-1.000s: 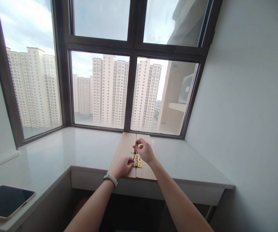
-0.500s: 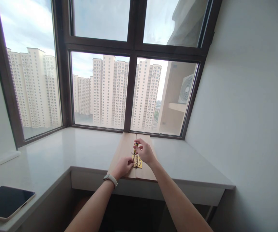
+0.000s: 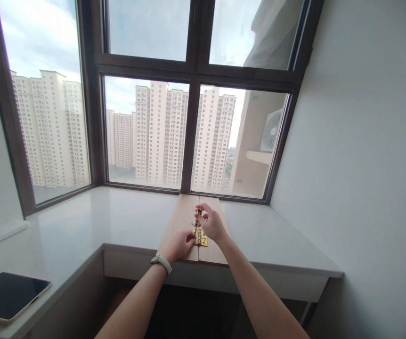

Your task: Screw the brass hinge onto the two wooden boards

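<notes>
Two pale wooden boards [image 3: 183,212] lie side by side on the white sill, with a narrow seam between them. A brass-coloured hinge [image 3: 203,239] lies across that seam near the front. My right hand [image 3: 212,222] grips a screwdriver [image 3: 198,217] with a yellow and black handle from above, its shaft slanting down to the hinge's left side. My left hand [image 3: 182,244], with a pale-banded watch on the wrist, has thumb and finger pinched at the hinge's left edge by the screwdriver's tip. What is between those fingertips is hidden.
A dark-screened tablet [image 3: 10,295] lies on the left part of the white sill [image 3: 132,214]. Brown window frames [image 3: 142,68] stand behind the boards, and a white wall [image 3: 358,155] rises on the right. The sill's front edge runs just before the boards.
Hardly anything differs. My right hand shifts very slightly at the screwdriver, while my left hand, the hinge and the boards keep their places.
</notes>
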{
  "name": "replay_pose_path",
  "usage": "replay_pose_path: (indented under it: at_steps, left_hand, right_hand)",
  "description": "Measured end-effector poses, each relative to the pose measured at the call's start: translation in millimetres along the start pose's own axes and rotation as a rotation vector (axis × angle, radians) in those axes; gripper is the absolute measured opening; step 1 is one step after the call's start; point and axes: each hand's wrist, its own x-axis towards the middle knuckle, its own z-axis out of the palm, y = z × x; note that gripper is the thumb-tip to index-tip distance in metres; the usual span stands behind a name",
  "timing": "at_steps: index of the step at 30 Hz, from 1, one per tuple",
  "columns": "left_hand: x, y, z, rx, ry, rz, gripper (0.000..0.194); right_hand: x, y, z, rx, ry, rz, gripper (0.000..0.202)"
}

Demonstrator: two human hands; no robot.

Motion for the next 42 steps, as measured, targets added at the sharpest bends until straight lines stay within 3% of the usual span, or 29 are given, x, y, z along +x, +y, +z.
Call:
replay_pose_path:
  at_steps: [4, 10, 18, 26, 32, 38, 42]
  left_hand:
    - [-0.2, -0.8, 0.9, 0.0, -0.003, -0.003, 0.017]
    - [-0.2, -2.2, 1.7, -0.006, 0.009, 0.004, 0.015]
    - [0.8, -1.8, 1.6, 0.026, 0.009, 0.002, 0.015]
    - [0.2, 1.0, 1.0, 0.005, -0.008, -0.032, 0.015]
    - [0.2, 1.8, 0.2, 0.008, -0.004, -0.017, 0.015]
    - [-0.6, 3.7, -0.5, -0.005, -0.002, -0.034, 0.017]
    - [-0.4, 2.5, -0.3, -0.002, 0.006, -0.024, 0.016]
  right_hand:
    - [0.0, 0.9, 0.6, 0.052, -0.047, 0.012, 0.026]
    - [3.4, 5.8, 0.6, -0.069, 0.069, -0.005, 0.023]
    - [2.3, 0.3, -0.8, 0.047, -0.073, 0.006, 0.023]
    - [5.1, 6.0, -1.3, -0.069, 0.063, -0.008, 0.021]
    - [1.8, 1.5, -0.1, 0.028, -0.067, 0.001, 0.026]
    - [4.5, 4.2, -0.1, -0.081, 0.062, -0.008, 0.022]
    - [3.2, 3.2, -1.0, -0.044, 0.023, -0.01, 0.023]
